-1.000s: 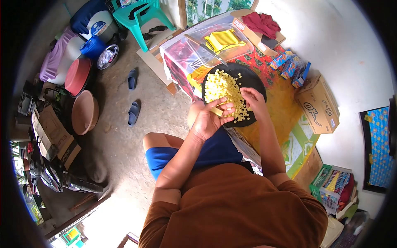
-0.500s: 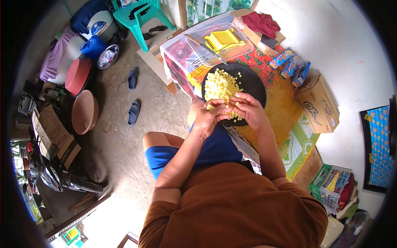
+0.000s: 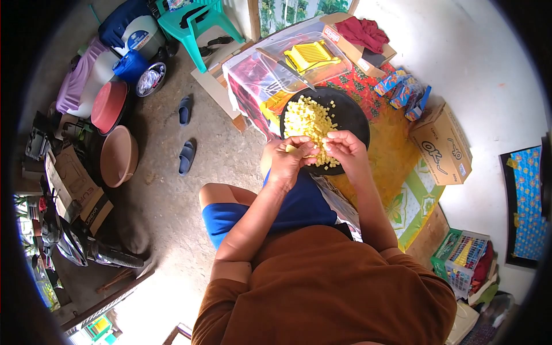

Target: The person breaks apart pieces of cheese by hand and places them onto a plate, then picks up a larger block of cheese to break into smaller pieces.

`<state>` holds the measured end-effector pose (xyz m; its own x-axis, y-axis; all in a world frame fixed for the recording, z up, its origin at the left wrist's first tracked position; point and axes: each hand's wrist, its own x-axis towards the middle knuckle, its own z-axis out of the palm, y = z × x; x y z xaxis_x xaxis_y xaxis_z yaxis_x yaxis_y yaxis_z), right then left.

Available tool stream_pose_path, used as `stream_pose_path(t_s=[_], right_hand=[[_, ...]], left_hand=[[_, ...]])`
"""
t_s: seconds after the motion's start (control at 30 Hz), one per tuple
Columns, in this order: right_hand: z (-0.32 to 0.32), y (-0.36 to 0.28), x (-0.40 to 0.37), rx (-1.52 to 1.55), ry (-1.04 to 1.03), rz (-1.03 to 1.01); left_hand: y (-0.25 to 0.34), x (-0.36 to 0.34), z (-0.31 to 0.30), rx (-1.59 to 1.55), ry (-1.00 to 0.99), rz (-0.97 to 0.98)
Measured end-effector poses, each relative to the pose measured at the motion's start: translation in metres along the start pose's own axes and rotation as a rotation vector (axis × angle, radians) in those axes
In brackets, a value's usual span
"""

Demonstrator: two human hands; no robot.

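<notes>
A black round tray [image 3: 353, 118] holds a heap of small pale-yellow cubes [image 3: 307, 118], and some loose ones lie near its rim. Above the tray's near side, my left hand [image 3: 290, 161] is closed round a pale-yellow piece [image 3: 292, 149], mostly hidden by the fingers. Close beside it, my right hand [image 3: 349, 152] has thumb and fingers pinched together at the heap's edge. What lies between those fingertips is too small to make out. A narrow gap separates the two hands.
Behind the tray, a clear plastic bin lid [image 3: 333, 68] carries a yellow slotted slicer [image 3: 311, 56] and a long knife [image 3: 287, 69]. Blue packets [image 3: 405, 95] and a cardboard box [image 3: 441, 145] lie to the right. Slippers [image 3: 186, 156] and basins [image 3: 119, 156] are on the floor left.
My right hand has drawn slightly away from my left, and its fingertips have closed up. The left hand has shifted only a little, still round the pale-yellow piece.
</notes>
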<state>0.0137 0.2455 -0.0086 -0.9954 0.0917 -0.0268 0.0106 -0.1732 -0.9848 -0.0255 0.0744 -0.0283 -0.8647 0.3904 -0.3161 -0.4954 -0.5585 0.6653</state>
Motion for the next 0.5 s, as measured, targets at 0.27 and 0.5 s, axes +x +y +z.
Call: stream_pose_path(t_s=[0.27,0.5], right_hand=[[0.015,0.006,-0.005,-0.078,0.009,-0.109],[0.016,-0.005,-0.004,-0.029,0.038,-0.087]], left_hand=[[0.001,-0.006,0.011,0.086,0.045,0.105],[0.008,-0.012,0.017,0.068,-0.010,0.139]])
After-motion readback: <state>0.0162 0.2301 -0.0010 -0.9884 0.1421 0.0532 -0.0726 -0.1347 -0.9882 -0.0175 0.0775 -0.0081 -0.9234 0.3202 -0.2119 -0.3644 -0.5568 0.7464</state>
